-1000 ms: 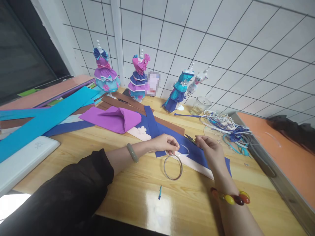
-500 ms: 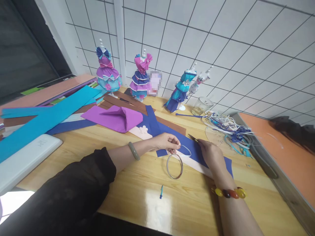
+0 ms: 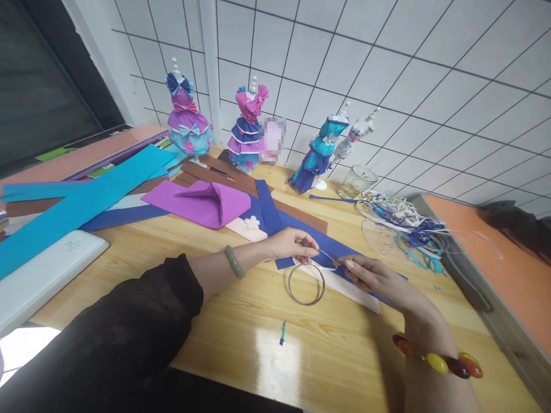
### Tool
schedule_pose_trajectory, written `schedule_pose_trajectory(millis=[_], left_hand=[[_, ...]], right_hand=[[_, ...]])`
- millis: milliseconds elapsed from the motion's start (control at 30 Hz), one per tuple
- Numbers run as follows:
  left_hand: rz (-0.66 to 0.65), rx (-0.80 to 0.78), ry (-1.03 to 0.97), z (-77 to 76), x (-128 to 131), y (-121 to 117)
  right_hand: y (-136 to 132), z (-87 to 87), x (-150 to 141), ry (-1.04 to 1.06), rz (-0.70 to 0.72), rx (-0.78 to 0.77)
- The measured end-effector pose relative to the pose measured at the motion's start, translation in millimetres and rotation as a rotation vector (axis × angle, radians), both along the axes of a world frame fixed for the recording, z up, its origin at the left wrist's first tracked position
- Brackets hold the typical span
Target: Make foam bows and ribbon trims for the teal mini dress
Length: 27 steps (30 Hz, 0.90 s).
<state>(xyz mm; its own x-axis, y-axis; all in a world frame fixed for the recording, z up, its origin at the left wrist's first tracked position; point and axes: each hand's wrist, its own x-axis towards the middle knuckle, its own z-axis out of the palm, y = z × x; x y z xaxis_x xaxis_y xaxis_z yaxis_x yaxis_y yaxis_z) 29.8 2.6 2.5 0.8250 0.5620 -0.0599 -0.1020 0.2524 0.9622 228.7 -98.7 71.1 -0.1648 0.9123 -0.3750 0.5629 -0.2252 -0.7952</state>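
Note:
My left hand point(image 3: 297, 244) is closed in a pinch on a narrow pale strip point(image 3: 326, 254). Below its fingers hangs a thin round ring point(image 3: 306, 302), which looks like a narrow tape roll. To the right, the fingertips of my right hand point(image 3: 365, 272) are pressed together at the strip's other end. Whether the dark pointed tool is still in that hand is hidden. Under both hands lie a long dark blue sheet point(image 3: 306, 234) and a pale pink strip point(image 3: 350, 288). A small blue and teal scrap point(image 3: 282, 334) lies nearer me on the wooden table point(image 3: 215, 338).
Several small dress forms, one in a purple and teal dress point(image 3: 189, 123), stand along the tiled wall. A folded magenta sheet point(image 3: 196, 205) and teal strips point(image 3: 86, 201) lie left, beside a white flat device point(image 3: 55, 275). At right are a glass point(image 3: 357, 182) and tangled scraps point(image 3: 400, 215).
My right hand has moved left to the pale strip and turned. The dark pointed tool that showed in it no longer shows. The ring has swung to face me more.

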Motion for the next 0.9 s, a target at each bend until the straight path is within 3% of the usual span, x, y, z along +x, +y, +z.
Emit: schedule_pose_trajectory(millis=[200, 900], left_hand=[[0.002, 0.049, 0.026, 2.1, 2.7, -2.7], [-0.009, 0.095, 0.01, 1.1, 1.9, -4.6]], right_hand=[[2.8, -6.7, -5.7, 0.042, 0.036, -0.092], [5.3, -8.9, -13.8, 0.093, 0.053, -0.014]])
